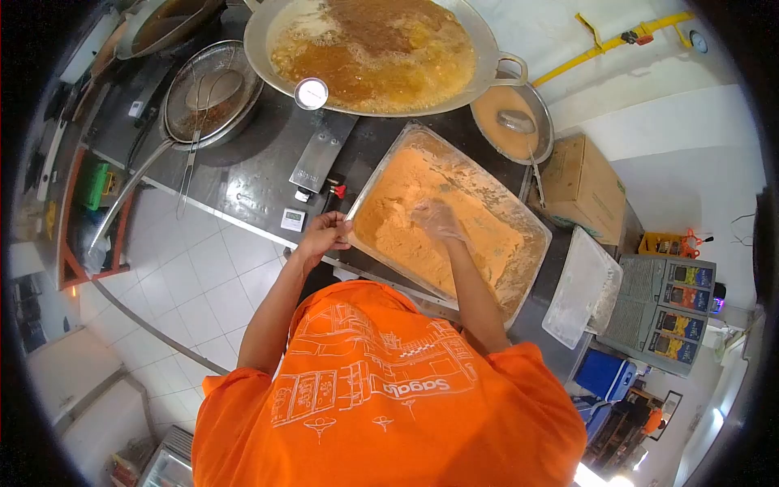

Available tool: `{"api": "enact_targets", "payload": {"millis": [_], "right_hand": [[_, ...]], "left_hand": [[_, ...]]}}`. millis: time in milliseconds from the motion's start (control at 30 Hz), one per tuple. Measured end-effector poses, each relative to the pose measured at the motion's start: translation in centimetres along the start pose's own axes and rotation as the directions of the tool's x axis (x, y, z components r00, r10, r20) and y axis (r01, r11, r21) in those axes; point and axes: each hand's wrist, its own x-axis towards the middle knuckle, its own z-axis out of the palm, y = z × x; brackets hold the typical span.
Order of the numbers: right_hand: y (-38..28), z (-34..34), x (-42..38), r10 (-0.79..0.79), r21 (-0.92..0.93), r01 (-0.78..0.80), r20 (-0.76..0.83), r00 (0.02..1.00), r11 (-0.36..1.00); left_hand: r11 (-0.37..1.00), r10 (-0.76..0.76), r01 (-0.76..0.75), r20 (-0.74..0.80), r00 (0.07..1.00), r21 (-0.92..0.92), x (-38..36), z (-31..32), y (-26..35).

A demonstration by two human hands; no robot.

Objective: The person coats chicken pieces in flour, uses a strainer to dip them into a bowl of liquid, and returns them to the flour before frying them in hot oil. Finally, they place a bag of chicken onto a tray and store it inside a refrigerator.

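My left hand (324, 234) pinches the left corner of a rectangular metal tray (531, 237) with bent fingers. Inside the tray lies a spread of orange-tinted flour (395, 223), heaped in the middle and thin near the far right. My right hand (438, 221) is down in this flour, pale with flour or a thin clear glove. Its fingers look curled together, and whatever they hold is hidden by the coating.
A wide pan of bubbling oil (373, 89) with a dial thermometer (311, 93) stands beyond the tray. A bowl of orange batter (495, 122) holds a ladle (516, 122). Nearby are a cardboard box (580, 183), a strainer (213, 93), a small timer (293, 219) and a translucent lid (572, 288).
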Motion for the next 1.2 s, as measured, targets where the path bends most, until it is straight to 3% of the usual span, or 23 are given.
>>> {"api": "enact_targets", "payload": {"millis": [33,100,233,300,333,367,400,433,500,633,700,733,800,833,900,933,967,1000,1033,1100,1133,1200], "right_hand": [[-0.1,0.5,0.4,0.001,-0.002,-0.001,-0.001,1.0,1.0],[-0.5,2.7,1.5,-0.085,-0.202,0.044,-0.196,0.977,0.978],[-1.5,5.9,2.5,-0.229,-0.243,0.188,-0.153,0.961,0.952],[0.4,6.5,3.9,-0.158,-0.06,0.149,-0.207,0.966,0.987],[0.1,5.3,3.0,-0.16,-0.064,0.15,-0.203,0.966,0.987],[-0.9,3.1,1.0,0.044,0.268,-0.017,-0.096,0.994,0.963],[-1.0,1.5,-0.5,0.209,0.548,-0.213,0.071,0.975,0.809],[0.7,0.8,-0.7,0.217,0.545,-0.22,0.071,0.974,0.809],[4.6,0.2,-0.9,0.164,0.205,-0.129,-0.163,0.973,0.97],[6.8,-1.7,-3.9,0.325,0.239,-0.281,-0.172,0.93,0.93],[9.8,-1.4,-4.2,0.283,0.579,-0.223,-0.014,0.959,0.784],[9.4,-1.5,-5.1,0.289,0.582,-0.225,-0.017,0.957,0.782],[6.7,-1.9,-7.5,0.366,0.895,-0.247,0.103,0.925,0.371],[7.7,-1.2,-7.2,0.372,0.897,-0.247,0.102,0.923,0.367],[11.7,1.2,-5.4,0.334,0.607,-0.161,-0.183,0.924,0.778],[13.0,2.2,-4.9,0.336,0.608,-0.163,-0.183,0.924,0.777],[13.7,3.1,-4.5,0.164,0.353,-0.078,-0.221,0.961,0.932],[14.5,3.9,-4.3,-0.014,0.072,0.029,-0.208,0.978,0.997],[14.1,4.2,-5.0,-0.012,0.076,0.028,-0.208,0.978,0.997],[12.2,4.1,-7.0,-0.023,0.331,0.028,-0.019,1.0,0.943],[11.0,3.9,-7.6,-0.023,0.332,0.027,-0.017,1.0,0.943],[9.3,3.5,-8.5,0.221,0.535,-0.2,0.026,0.975,0.821]], "left_hand": [[1.0,-0.007,0.007,0.004,1.0,-0.01,0.0,0.0,0.0],[1.0,-0.015,0.015,0.013,1.0,-0.026,0.2,0.1,-0.2],[1.0,-0.006,0.006,0.022,1.0,-0.016,0.2,-0.3,-0.3],[1.0,0.001,0.0,0.023,1.0,-0.024,0.1,-0.3,-0.3],[0.999,-0.008,0.009,0.026,1.0,-0.031,0.1,-0.3,-0.3],[0.999,-0.018,0.019,0.029,0.999,-0.038,0.0,-0.2,-0.3],[0.999,-0.021,0.022,0.03,0.999,-0.044,-0.2,-0.2,-0.3],[0.999,-0.007,0.008,0.025,1.0,-0.052,-0.4,-0.2,-0.2],[0.998,0.002,0.0,0.036,0.999,-0.057,0.0,-0.2,-0.5],[0.998,-0.013,0.016,0.049,0.999,-0.054,0.3,-0.4,-0.7],[0.998,-0.017,0.02,0.052,0.998,-0.051,0.2,-0.4,-0.4],[0.997,-0.008,0.011,0.046,0.999,-0.079,0.2,-0.4,-0.4],[0.997,-0.014,0.018,0.048,0.999,-0.077,0.4,-0.4,-0.5],[0.997,-0.014,0.018,0.045,0.999,-0.078,0.5,-0.5,-0.6],[0.998,-0.015,0.019,0.058,0.998,-0.066,0.6,-0.6,-0.7],[0.997,-0.018,0.022,0.052,0.999,-0.069,0.6,-0.6,-0.8],[0.997,-0.021,0.025,0.045,0.999,-0.072,0.6,-0.7,-0.8],[0.997,-0.025,0.028,0.045,0.999,-0.069,0.6,-0.7,-0.9],[0.997,-0.02,0.023,0.051,0.998,-0.067,0.6,-0.7,-0.8],[0.998,-0.014,0.018,0.057,0.998,-0.066,0.4,-0.5,-0.5],[0.998,-0.016,0.019,0.046,0.999,-0.06,0.1,-0.3,-0.1],[0.998,-0.019,0.021,0.035,0.999,-0.055,0.0,-0.2,-0.1]]}}
